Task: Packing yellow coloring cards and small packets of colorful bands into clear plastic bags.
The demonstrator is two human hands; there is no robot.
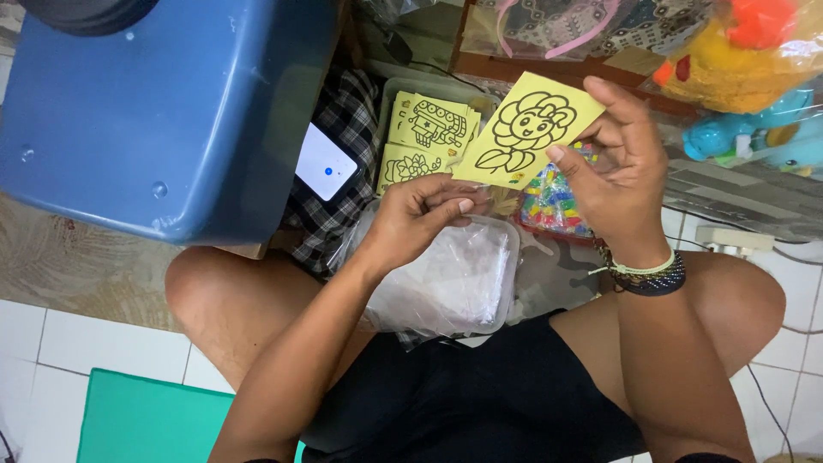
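The right hand (619,167) pinches a yellow paper card printed with a black flower outline (525,129) by its right edge, thumb and fingers closed on it, holding it tilted above the lap. The left hand (420,214) curls closed around the card's lower corner, over a clear plastic bag of white material (459,283). Just behind lies a stack of similar yellow cards in a clear tray (424,129). A large blue plastic tub (163,111) crowds the left side; a phone (324,163) rests on checked cloth (343,120) beside it.
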